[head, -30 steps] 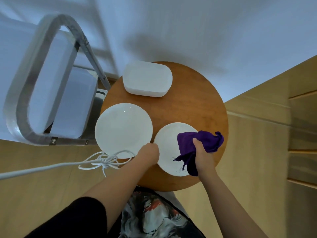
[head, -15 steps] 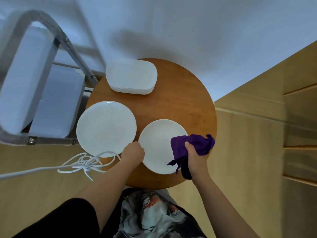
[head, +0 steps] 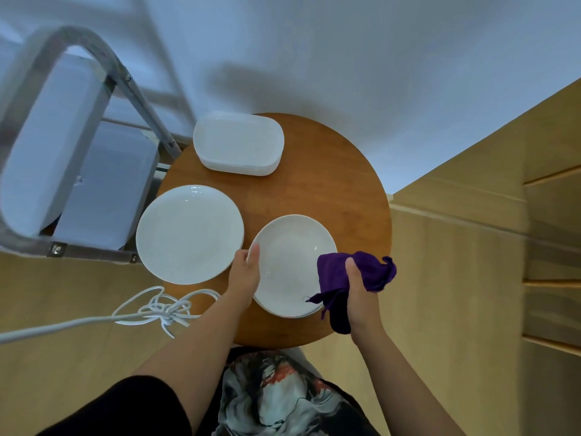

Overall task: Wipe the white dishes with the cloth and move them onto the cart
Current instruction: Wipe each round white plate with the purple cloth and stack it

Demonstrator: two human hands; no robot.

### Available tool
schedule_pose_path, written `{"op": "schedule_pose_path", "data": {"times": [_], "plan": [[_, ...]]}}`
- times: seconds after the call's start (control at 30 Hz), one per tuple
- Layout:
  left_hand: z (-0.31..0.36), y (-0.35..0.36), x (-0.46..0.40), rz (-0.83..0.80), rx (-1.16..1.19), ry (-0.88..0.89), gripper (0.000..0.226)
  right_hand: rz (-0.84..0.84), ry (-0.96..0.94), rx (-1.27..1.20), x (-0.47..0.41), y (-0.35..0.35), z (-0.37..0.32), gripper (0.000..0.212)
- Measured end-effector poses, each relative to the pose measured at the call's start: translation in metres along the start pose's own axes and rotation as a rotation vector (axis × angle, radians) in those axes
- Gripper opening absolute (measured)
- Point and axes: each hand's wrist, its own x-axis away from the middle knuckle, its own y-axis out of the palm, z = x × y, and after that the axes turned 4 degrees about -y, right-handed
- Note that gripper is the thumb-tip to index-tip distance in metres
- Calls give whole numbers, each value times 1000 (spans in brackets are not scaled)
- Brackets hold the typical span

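One plate now tilted up in left hand

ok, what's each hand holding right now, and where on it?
Left hand grips the near round plate by its left rim. Right hand clutches the bunched purple cloth at the plate's right edge.

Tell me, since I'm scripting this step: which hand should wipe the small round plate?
The right hand: it already holds the purple cloth at the small round plate's right edge, while the left hand grips its left rim.
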Motion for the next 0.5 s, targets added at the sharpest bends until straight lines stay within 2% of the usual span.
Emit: {"op": "schedule_pose_path", "data": {"times": [0.1, 0.27, 0.37, 0.5], "plan": [[0, 2, 7, -50, 107, 18, 41, -6, 25, -140, 3, -4, -5, 56], [3, 0, 26, -112, 243, -141, 42, 54, 32, -328, 7, -18, -24, 47], [10, -6, 36, -138, 306, -108, 47, 129, -39, -417, 9, -34, -49, 50], [33, -18, 57, -256, 436, -8, 55, 201, -238, -380, 20, -49, -85, 32]]}}
